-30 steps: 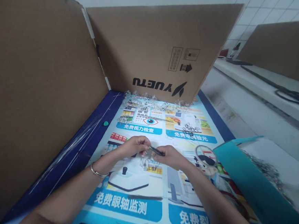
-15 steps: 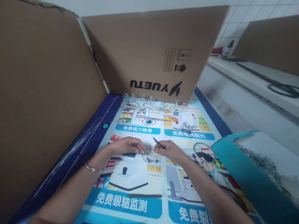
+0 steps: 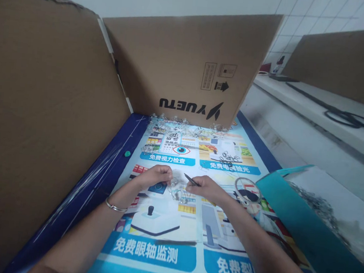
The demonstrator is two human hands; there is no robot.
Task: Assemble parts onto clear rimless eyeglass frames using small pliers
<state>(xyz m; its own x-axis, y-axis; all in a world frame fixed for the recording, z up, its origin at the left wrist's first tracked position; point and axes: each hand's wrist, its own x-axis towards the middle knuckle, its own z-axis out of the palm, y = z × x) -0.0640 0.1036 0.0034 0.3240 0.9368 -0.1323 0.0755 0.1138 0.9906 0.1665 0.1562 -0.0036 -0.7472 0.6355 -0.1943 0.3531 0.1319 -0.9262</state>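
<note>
My left hand (image 3: 154,176) is closed in a pinch on a small clear, wiry piece (image 3: 175,185) over the printed poster (image 3: 161,244). My right hand (image 3: 203,188) is closed on a thin dark tool (image 3: 191,180) whose tip points up and left toward that piece. The two hands almost meet in the middle of the poster. A thin metal bangle (image 3: 114,207) sits on my left wrist. What exactly the clear piece is stays too small to make out.
Cardboard walls stand at the left (image 3: 45,113) and the back (image 3: 187,65). Clear small parts (image 3: 183,126) lie along the back wall, with dark rings (image 3: 229,158) beside them. A teal box (image 3: 304,222) with silvery bits (image 3: 318,206) sits at the right, and a white ledge (image 3: 322,109) lies beyond.
The hands stay together; the dark tool has tilted from lying across to pointing up-left. The view has shifted slightly.
</note>
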